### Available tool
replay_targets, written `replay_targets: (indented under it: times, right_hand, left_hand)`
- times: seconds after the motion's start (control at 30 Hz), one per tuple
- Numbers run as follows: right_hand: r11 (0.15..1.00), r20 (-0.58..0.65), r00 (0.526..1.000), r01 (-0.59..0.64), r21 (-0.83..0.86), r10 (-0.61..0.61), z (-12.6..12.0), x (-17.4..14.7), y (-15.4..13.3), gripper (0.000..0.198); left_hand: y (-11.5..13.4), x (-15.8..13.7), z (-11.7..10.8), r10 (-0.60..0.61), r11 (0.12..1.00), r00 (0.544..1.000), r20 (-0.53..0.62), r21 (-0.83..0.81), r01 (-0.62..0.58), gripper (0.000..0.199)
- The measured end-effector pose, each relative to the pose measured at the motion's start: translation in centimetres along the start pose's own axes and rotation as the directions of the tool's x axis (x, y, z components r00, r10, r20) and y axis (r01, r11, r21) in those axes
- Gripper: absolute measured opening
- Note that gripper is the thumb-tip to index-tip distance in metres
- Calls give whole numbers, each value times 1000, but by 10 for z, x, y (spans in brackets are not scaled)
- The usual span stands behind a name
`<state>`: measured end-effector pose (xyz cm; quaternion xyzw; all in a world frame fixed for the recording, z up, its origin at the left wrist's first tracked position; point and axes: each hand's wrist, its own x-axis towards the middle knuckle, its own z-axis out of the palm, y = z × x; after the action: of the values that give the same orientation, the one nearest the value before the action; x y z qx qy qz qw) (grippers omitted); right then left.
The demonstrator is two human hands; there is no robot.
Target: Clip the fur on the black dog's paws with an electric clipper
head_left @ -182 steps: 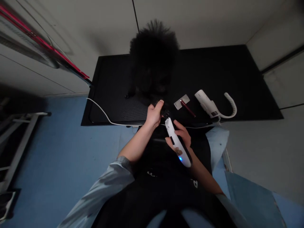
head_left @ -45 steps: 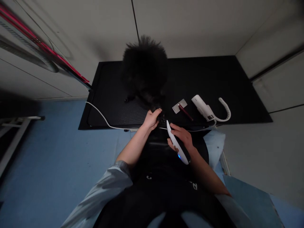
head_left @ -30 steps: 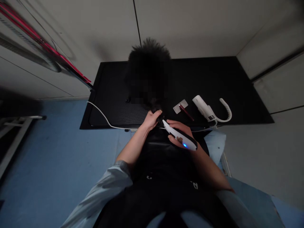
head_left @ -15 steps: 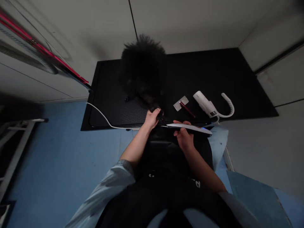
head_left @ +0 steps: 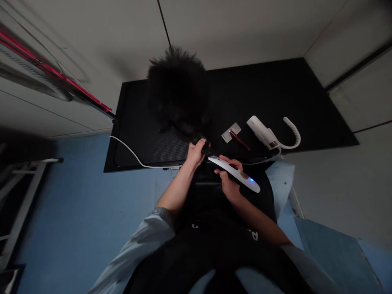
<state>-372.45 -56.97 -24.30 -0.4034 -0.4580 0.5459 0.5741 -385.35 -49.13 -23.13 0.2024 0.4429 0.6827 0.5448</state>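
Observation:
A fluffy black dog [head_left: 179, 87] is on the black table, near its left half. My left hand [head_left: 196, 153] is closed around one of the dog's paws [head_left: 206, 148] at the table's front edge. In my right hand [head_left: 229, 179] is a white hair clipper [head_left: 237, 173] with a lit blue light, its body slanting down to the right. The clipper's head end is right by the held paw; whether it touches cannot be made out in the dark fur.
On the black table [head_left: 294, 90] lie a brown-handled comb or brush with metal pins [head_left: 231, 132] and a white device with a curved arm [head_left: 265, 132]. A white cable [head_left: 128, 149] runs along the front left. A red-and-black pole [head_left: 64, 77] leans at the left.
The clipper has turned in my right hand, its rear end swinging down and its top face now showing. Its head has come closer to the paw. My left hand keeps its grip.

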Motion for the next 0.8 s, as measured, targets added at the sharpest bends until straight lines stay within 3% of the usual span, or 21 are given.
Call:
replay_targets:
  times: [0.27, 0.6, 0.73, 0.8]
  right_hand:
    - [997, -69, 995, 78, -9, -78, -5, 8, -1, 34]
    - [996, 25, 1000, -18, 87, 16, -2, 15, 2, 35]
    - [987, -81, 997, 0, 161, 13, -1, 20, -2, 33]
    - [983, -78, 997, -4, 183, 19, -2, 24, -2, 33]
  left_hand:
    - [2, 0, 1, 11, 1000, 1000, -15, -12, -11, 26]
    - [4, -4, 1, -9, 1000, 1000, 5, -3, 9, 25]
    - [7, -6, 0, -29, 999, 1000, 13, -15, 29, 26]
    - [8, -7, 1, -58, 998, 998, 11, -4, 58, 28]
